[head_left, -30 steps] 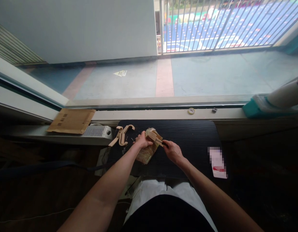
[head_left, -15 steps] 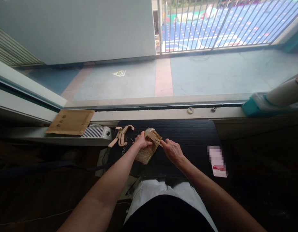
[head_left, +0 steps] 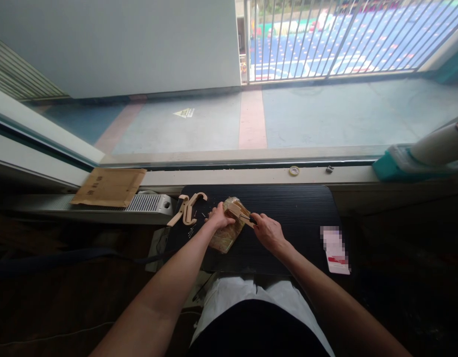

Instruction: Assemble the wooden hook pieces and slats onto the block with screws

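Left hand: the wooden piece is apparently being pinched by the left hand on top of a wrapped block; exact finger contact is being hidden.
Right hand: a slim tool is being gripped in the curled fingers of the right hand, its shaft being pointed at the wood; the tip is not being shown clearly.
Just changed: the tool's dark handle, which was being covered half a second ago, is being exposed again beyond the right fingers, while the wood is being kept in place.
Meaning: the tool is probably being turned or regripped in short strokes, the block being used as a support.
Beside the block: loose wooden parts and scattered small fasteners are being left to the left on the dark table.
Table's right edge: a pale card-like item, partly pixelated, is being left well apart.
Sill: a small round roll is being carried behind the table.
Radiator: a brown envelope is being supported at the left.
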Demonstrator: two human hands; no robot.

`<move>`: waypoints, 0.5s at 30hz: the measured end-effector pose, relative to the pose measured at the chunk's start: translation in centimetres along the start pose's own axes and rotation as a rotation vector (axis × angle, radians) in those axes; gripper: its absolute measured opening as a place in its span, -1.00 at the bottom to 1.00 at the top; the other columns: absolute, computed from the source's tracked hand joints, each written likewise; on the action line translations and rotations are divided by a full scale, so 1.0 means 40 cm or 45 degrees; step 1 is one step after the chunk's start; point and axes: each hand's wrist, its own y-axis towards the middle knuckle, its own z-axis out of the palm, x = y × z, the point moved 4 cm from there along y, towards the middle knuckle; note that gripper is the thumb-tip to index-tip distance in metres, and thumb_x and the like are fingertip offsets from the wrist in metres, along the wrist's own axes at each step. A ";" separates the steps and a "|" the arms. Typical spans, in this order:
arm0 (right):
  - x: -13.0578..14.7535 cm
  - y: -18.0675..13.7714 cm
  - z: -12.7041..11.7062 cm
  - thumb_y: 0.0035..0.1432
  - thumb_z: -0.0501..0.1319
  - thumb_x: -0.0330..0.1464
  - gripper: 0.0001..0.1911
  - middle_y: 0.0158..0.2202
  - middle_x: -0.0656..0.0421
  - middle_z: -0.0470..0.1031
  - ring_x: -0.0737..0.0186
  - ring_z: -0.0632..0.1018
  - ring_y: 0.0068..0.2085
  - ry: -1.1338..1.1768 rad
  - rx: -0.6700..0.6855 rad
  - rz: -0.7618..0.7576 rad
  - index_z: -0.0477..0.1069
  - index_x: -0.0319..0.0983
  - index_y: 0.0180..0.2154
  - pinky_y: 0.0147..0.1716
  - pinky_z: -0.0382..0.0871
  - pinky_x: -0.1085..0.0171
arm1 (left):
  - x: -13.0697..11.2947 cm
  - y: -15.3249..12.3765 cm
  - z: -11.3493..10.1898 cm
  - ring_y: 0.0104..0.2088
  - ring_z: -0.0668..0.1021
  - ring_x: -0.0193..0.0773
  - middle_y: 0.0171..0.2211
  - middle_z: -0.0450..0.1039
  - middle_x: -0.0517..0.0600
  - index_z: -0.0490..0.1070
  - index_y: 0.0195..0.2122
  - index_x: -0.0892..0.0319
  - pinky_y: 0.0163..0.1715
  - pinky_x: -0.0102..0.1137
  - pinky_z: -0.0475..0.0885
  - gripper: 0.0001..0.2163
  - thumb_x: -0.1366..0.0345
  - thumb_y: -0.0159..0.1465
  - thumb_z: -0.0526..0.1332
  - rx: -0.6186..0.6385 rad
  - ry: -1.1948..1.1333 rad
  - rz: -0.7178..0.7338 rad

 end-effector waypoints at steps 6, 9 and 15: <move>0.026 -0.014 -0.019 0.28 -0.11 -0.41 -0.63 -0.18 0.06 0.40 0.24 0.46 -0.22 -0.283 -0.001 -0.224 0.26 -0.11 0.06 -0.32 0.27 0.34 | 0.001 0.001 0.001 0.07 0.37 0.05 0.08 0.27 0.14 0.02 0.12 0.01 -0.10 -0.23 0.30 -0.23 0.00 -0.10 0.32 0.003 -0.012 0.003; 0.020 -0.006 -0.007 0.28 -0.09 -0.39 -0.65 -0.21 0.10 0.43 0.27 0.46 -0.24 -0.183 -0.020 -0.168 0.31 -0.09 0.02 -0.30 0.26 0.36 | 0.000 0.001 0.001 0.07 0.36 0.06 0.08 0.26 0.14 0.01 0.12 0.01 -0.10 -0.21 0.30 -0.22 -0.01 -0.10 0.31 0.005 -0.005 0.002; -0.024 0.018 0.031 0.21 0.02 -0.29 -0.65 -0.13 0.18 0.49 0.26 0.48 -0.15 0.304 -0.014 0.123 0.36 -0.09 0.02 -0.19 0.28 0.36 | 0.002 0.002 0.004 0.06 0.37 0.09 0.06 0.28 0.13 0.05 0.09 -0.01 -0.12 -0.18 0.30 -0.25 -0.02 -0.12 0.30 -0.015 -0.002 0.002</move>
